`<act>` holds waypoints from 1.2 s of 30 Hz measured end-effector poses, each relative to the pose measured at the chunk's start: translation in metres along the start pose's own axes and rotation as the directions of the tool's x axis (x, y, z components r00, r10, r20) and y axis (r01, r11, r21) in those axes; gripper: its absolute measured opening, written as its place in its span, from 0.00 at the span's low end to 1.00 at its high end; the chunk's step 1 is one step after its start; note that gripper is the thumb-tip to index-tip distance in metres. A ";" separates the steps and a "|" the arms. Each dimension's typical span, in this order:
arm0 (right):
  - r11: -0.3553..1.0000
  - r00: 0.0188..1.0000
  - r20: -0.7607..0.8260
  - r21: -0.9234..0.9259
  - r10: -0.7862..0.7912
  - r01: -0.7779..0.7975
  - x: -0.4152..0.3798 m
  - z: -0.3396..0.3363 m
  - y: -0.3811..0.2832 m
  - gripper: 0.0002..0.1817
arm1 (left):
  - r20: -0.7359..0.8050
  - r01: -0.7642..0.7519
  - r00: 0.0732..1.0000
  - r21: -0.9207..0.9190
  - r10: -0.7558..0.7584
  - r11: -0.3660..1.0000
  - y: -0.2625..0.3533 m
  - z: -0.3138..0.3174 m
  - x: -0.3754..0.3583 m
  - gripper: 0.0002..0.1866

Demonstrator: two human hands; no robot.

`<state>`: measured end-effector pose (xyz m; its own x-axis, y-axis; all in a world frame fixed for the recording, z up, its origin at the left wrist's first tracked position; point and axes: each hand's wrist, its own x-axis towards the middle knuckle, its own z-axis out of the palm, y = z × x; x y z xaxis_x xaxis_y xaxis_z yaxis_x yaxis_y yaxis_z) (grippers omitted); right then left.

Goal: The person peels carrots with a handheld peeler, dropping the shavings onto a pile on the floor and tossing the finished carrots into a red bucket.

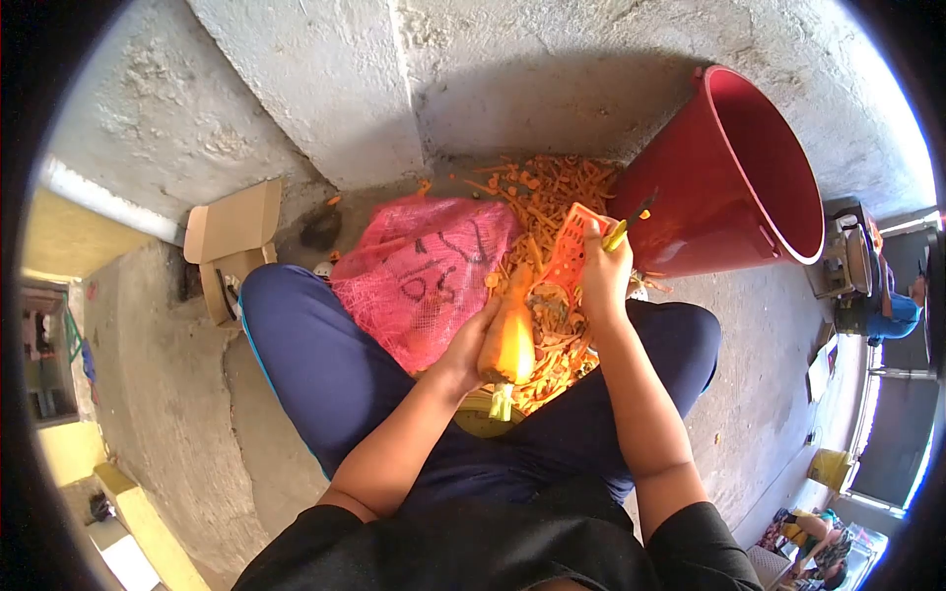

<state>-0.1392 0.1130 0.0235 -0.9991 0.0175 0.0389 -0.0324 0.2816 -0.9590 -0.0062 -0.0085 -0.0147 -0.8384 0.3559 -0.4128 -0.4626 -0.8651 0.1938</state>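
In the head view, the left hand point(471, 347) is at the centre, its fingers curled around the side of a thick, tapering orange carrot point(508, 343); how closely the hidden fingertips press cannot be told. The right hand point(608, 264), at about two o'clock from the carrot, has its fingers closed around the yellow-green handle of a dark-bladed knife point(631, 219), whose blade points towards one o'clock, near the bucket. The carrot sits over the gap between the legs, its broad end and short, cut pale-green stem stub point(501, 402) towards six o'clock, its narrow end towards twelve. Its flank looks smooth and bright orange, darker on the left. Just beside the right hand is an orange plastic piece with holes point(567, 254). Orange peelings point(564, 187) lie heaped from twelve to four o'clock of the carrot. A pink mesh sack with dark lettering point(424, 276) lies at eleven o'clock, and a large dark-red plastic bucket point(705, 187) leans at one to two o'clock.
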 end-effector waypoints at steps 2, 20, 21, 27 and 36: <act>0.997 0.998 0.022 -0.040 -0.062 0.062 -0.012 0.005 -0.005 0.09 | -0.088 -0.022 0.996 -0.052 0.018 0.998 -0.006 -0.010 0.008 0.22; 0.948 0.951 -0.293 -0.318 -0.104 0.006 0.050 -0.017 0.005 0.10 | -0.154 0.024 0.988 0.298 0.024 0.954 -0.014 -0.009 -0.009 0.20; 0.962 0.959 -0.276 -0.272 -0.066 -0.012 0.052 -0.023 0.007 0.10 | -0.150 0.039 0.989 0.237 -0.003 0.971 -0.014 -0.008 -0.010 0.20; 0.998 0.999 0.023 0.057 -0.030 0.029 -0.004 0.000 -0.006 0.09 | -0.051 0.054 0.997 -0.060 -0.057 0.997 -0.010 -0.017 0.004 0.21; 0.991 0.949 0.291 -0.028 -0.119 0.133 -0.056 0.012 -0.027 0.09 | -0.133 -0.017 0.991 -0.196 -0.010 0.981 0.000 0.004 0.005 0.21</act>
<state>-0.0831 0.0928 0.0443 -0.9528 -0.2958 0.0692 -0.1638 0.3085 -0.9370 -0.0120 -0.0053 -0.0129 -0.7881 0.3140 -0.5295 -0.3832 -0.9234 0.0228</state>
